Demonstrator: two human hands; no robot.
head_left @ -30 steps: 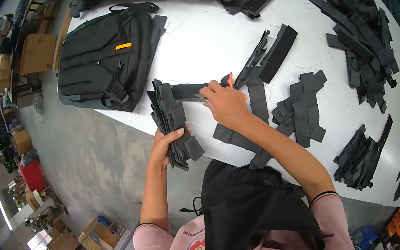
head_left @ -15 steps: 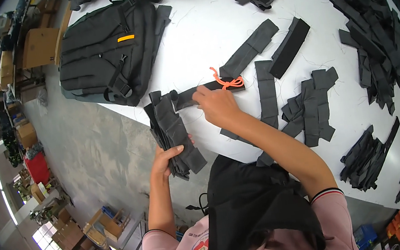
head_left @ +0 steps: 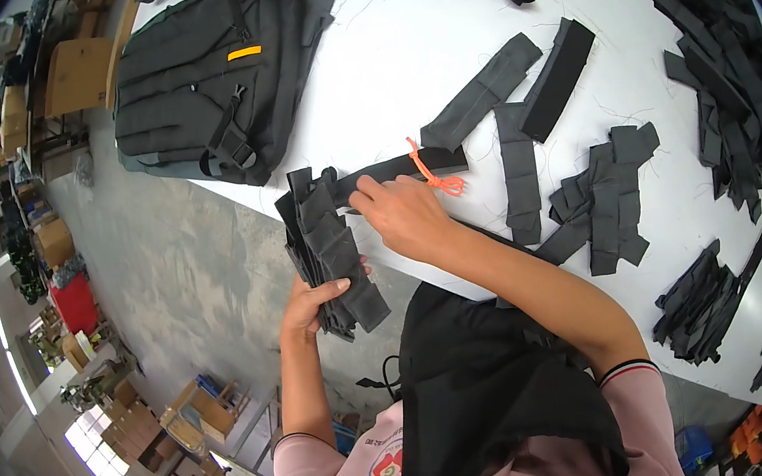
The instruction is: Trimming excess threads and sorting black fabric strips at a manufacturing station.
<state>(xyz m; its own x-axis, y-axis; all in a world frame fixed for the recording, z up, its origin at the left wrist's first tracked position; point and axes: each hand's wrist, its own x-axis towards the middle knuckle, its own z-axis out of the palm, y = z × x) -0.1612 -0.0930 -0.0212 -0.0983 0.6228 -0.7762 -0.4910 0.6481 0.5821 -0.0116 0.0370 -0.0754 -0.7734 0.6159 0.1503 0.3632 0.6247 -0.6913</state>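
Observation:
My left hand (head_left: pixel 308 306) is closed round a stack of dark grey fabric strips (head_left: pixel 329 240), thumb on top, held upright at the table's near edge. Beside it, my right hand (head_left: pixel 405 219) bends its fingers over a black fabric strip (head_left: pixel 382 169) and appears to pinch its near edge; the fingertips are partly hidden. This strip runs from the stack to the right across the white table. An orange cord (head_left: pixel 432 177) crosses it just past my right hand, its looped end lying on the near side.
A black backpack (head_left: pixel 201 89) with an orange tab lies at the far left. Loose strips (head_left: pixel 486 87) and a small heap of strips (head_left: pixel 609 196) are right of my hands. A large strip pile (head_left: pixel 722 72) covers the far right of the white table (head_left: pixel 387 56); loose threads are scattered about.
My right hand has slid a little left along the strip, towards the stack. The orange cord's loops have shifted to the strip's near side. My left hand keeps its hold.

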